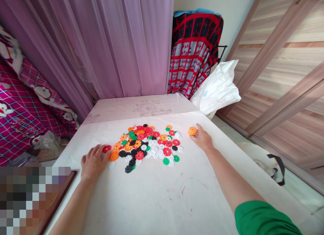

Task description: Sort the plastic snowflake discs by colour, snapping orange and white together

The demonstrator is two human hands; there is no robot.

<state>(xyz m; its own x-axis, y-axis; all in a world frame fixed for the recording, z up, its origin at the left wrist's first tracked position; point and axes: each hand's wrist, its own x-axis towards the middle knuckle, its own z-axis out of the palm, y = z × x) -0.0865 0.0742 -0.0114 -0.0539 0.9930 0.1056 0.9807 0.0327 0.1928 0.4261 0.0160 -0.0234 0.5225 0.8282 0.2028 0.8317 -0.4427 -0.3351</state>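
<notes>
The right hand [204,139] pinches an orange cluster [192,131] that a slack grip could scatter; the left hand [93,162], half open, meets a red disc [107,148], hold unclear.

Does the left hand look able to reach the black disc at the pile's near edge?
Probably yes: between the left hand and black disc seem to lie only a flat white disc and pale tabletop.

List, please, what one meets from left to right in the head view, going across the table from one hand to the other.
Left hand, red disc, spread of multicoloured discs, orange cluster, right hand.
</notes>
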